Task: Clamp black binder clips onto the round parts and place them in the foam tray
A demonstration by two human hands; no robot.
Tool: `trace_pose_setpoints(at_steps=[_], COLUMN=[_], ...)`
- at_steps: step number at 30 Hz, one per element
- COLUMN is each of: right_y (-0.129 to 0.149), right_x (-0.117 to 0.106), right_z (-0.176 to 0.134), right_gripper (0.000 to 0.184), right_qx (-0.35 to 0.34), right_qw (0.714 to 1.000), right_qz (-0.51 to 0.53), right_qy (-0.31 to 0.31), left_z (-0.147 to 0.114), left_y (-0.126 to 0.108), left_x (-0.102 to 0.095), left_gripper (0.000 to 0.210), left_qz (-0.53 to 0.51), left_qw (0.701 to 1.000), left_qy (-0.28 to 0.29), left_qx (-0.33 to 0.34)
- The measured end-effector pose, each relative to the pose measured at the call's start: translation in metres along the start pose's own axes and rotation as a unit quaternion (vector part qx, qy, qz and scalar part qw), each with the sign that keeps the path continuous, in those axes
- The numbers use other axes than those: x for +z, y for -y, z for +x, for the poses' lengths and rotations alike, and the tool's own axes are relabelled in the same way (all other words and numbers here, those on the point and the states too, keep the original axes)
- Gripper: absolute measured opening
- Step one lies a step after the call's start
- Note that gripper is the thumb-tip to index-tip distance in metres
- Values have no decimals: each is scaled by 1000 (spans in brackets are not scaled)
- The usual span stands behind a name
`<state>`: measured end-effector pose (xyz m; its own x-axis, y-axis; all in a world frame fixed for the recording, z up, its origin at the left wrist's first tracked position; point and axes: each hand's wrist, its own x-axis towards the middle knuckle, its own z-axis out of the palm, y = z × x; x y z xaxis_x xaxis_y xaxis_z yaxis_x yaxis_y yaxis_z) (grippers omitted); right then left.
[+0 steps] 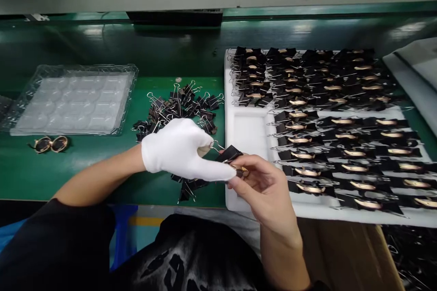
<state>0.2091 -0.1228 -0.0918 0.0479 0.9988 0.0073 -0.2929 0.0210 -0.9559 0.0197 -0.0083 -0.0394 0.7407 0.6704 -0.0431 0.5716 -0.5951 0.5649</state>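
At frame centre, the gloved left hand [184, 151] pinches a black binder clip [231, 153] — the right hand [271, 195] pinches a small gold-toned piece [241, 171] beside it; a loosened pinch could snap the clip askew.

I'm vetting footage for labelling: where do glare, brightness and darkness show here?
In the head view, pale glare spots the green back panel; highlights line the clear tray; the white-gloved left hand looks bright; the lower-right dark pile loses detail.
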Motion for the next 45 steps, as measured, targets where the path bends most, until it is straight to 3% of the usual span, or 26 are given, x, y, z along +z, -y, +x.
trace_pose_setpoints(at_steps=[4,12,14,16,20,26,32,35,38,41,45], right_y=[6,15,15,12,-2,-16,-17,-13,-8,-5,-4], right_x=[-4,-18,-22,-23,-12,21,33,31,24,18,19], right_z=[-2,-12,-12,-9,0,7,8,7,5,3,-1], right_gripper=[17,14,13,13,17,23,32,29,27,27,24], right_qx=[-11,1,4,1,-5,17,50,39,16,10,20], right_qw=[998,989,995,999,978,963,947,936,925,918,923], right_qz=[-60,-140,-96,-15,131,181,220,260,289,291,288], right_qy=[16,54,31,-40,-163,-198,-227,-235,-248,-269,-253], left_z=[0,-2,-1,0,-1,1,0,1,7,17,31], left_y=[-3,-4,-3,-2,-3,-7,-7,-2,9,25,38], left_x=[2,8,8,8,10,19,24,17,4,-2,12], left_gripper=[59,55,52,50,48,42,45,40,45,51,51], left_qz=[4,1,-10,-20,-41,-46,-44,-43,79,310,467], left_qw=[1000,998,997,995,990,986,986,989,991,940,880], left_qy=[4,21,-1,-37,-68,-95,-112,-66,-86,-139,-71], left_qx=[-1,60,73,93,118,131,117,124,71,-44,-46])
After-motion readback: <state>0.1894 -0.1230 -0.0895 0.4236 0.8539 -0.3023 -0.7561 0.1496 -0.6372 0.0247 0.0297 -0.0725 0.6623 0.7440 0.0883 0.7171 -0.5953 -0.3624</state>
